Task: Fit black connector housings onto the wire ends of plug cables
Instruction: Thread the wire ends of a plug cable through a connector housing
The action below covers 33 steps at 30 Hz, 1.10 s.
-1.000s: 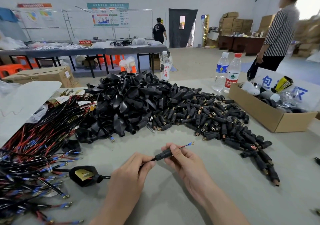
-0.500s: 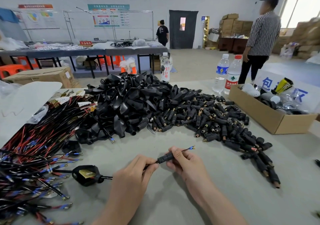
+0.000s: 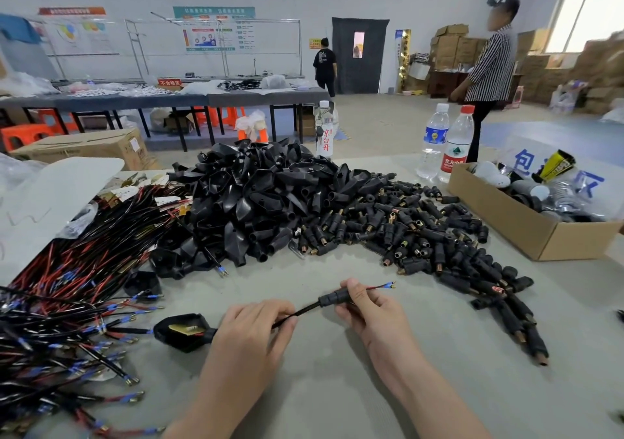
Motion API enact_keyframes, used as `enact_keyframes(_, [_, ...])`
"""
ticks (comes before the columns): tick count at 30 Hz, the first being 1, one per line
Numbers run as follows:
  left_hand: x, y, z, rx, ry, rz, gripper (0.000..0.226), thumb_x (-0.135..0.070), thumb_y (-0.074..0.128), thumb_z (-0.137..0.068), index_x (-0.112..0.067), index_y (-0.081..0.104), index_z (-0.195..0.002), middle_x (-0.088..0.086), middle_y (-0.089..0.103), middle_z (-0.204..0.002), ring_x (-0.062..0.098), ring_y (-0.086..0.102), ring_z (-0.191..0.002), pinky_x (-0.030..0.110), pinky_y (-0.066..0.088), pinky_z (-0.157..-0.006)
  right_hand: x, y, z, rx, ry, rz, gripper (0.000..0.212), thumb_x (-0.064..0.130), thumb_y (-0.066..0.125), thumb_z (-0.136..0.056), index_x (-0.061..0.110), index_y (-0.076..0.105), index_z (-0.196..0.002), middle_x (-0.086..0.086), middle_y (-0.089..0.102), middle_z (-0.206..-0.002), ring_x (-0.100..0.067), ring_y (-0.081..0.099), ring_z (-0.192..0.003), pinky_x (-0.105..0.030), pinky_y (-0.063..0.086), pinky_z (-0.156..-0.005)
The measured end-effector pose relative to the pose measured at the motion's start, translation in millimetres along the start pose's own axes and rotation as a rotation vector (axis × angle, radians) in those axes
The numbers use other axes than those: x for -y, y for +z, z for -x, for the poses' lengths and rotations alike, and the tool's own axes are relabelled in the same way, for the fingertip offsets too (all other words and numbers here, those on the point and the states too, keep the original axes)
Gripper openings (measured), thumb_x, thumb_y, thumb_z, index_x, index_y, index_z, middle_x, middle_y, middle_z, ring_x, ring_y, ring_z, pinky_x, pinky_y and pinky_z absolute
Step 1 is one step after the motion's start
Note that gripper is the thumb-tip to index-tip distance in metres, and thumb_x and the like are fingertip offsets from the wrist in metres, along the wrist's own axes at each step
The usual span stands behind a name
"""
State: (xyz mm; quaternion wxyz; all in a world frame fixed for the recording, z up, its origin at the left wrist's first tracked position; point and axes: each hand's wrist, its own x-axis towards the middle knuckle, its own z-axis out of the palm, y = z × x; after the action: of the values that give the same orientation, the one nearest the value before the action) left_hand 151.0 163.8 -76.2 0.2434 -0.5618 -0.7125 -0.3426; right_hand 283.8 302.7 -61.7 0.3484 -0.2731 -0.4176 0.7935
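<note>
Left hand (image 3: 251,330) pinching cable (image 3: 293,313), right hand (image 3: 366,303) gripping connector housing (image 3: 332,297) mid-threading above table (image 3: 337,388), wire ends (image 3: 388,285) poking through; next, probably sliding housing farther along.

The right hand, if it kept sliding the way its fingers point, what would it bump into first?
Probably the left hand. The right hand points left along the cable, its fingers on the black housing. Only bare cable lies between the two hands, though depth is hard to judge.
</note>
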Motion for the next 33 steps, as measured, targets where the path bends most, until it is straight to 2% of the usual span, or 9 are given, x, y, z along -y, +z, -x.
enact_keyframes(4, [0,3,-1,-0.019,-0.018,0.048,0.016,-0.033,0.054,-0.093,-0.023,0.066,-0.091,-0.018,0.064,-0.083,-0.002,0.056,-0.076,0.025,0.041,-0.074,1,4,2,0.072,0.072,-0.122,0.017,0.026,0.071,-0.075,0.010,0.079,-0.073,-0.009,0.074,-0.087,-0.011,0.069,-0.074,-0.019,0.058,-0.066])
enact_keyframes(9, [-8,8,-1,0.019,0.015,0.076,0.015,-0.033,0.053,-0.094,-0.023,0.064,-0.094,-0.017,0.064,-0.086,0.002,0.057,-0.077,0.023,0.039,-0.077,-7,15,9,0.181,0.130,-0.111,0.016,0.023,0.070,-0.077,0.009,0.078,-0.074,-0.012,0.074,-0.088,-0.014,0.072,-0.077,-0.019,0.056,-0.063])
enact_keyframes(14, [0,-1,-2,0.055,0.049,-0.029,0.021,-0.033,0.052,-0.095,-0.020,0.068,-0.096,-0.015,0.066,-0.087,0.009,0.063,-0.076,0.029,0.042,-0.082,1,10,6,0.104,0.104,-0.172,0.027,0.026,0.060,-0.089,0.003,0.070,-0.098,-0.013,0.075,-0.095,-0.015,0.074,-0.081,-0.021,0.057,-0.063])
enact_keyframes(16, [0,-2,-3,0.054,0.060,-0.052,0.023,-0.030,0.050,-0.096,-0.018,0.069,-0.094,-0.012,0.067,-0.086,0.013,0.064,-0.074,0.031,0.042,-0.082,1,9,7,0.110,0.136,-0.195,0.032,0.028,0.053,-0.097,0.001,0.069,-0.104,-0.015,0.075,-0.102,-0.019,0.075,-0.086,-0.023,0.058,-0.065])
enact_keyframes(20, [-5,0,-3,0.039,0.107,-0.068,0.024,-0.027,0.051,-0.095,-0.015,0.072,-0.091,-0.009,0.070,-0.085,0.015,0.066,-0.073,0.032,0.042,-0.081,-5,14,10,0.153,0.197,-0.195,0.036,0.032,0.052,-0.098,0.004,0.067,-0.115,-0.018,0.071,-0.115,-0.026,0.072,-0.093,-0.032,0.060,-0.071])
enact_keyframes(24, [-4,-1,-4,0.007,0.096,-0.055,0.024,-0.027,0.052,-0.096,-0.015,0.072,-0.092,-0.010,0.070,-0.086,0.013,0.065,-0.073,0.031,0.043,-0.081,-4,14,8,0.183,0.220,-0.247,0.037,0.030,0.044,-0.102,0.006,0.060,-0.125,-0.013,0.071,-0.120,-0.023,0.073,-0.097,-0.032,0.060,-0.074])
enact_keyframes(29, [-3,0,-5,-0.033,0.048,-0.052,0.024,-0.027,0.052,-0.094,-0.015,0.072,-0.092,-0.011,0.070,-0.086,0.013,0.063,-0.072,0.029,0.042,-0.080,-6,16,8,0.225,0.237,-0.297,0.041,0.031,0.043,-0.101,-0.001,0.057,-0.124,-0.021,0.068,-0.121,-0.029,0.070,-0.107,-0.032,0.060,-0.078])
enact_keyframes(33, [-6,0,-6,-0.039,0.066,-0.044,0.023,-0.028,0.052,-0.092,-0.016,0.071,-0.093,-0.013,0.071,-0.084,0.007,0.060,-0.076,0.027,0.040,-0.082,-11,18,10,0.231,0.168,-0.115,0.049,0.040,0.054,-0.089,0.002,0.063,-0.119,-0.020,0.069,-0.119,-0.029,0.069,-0.107,-0.031,0.059,-0.081])
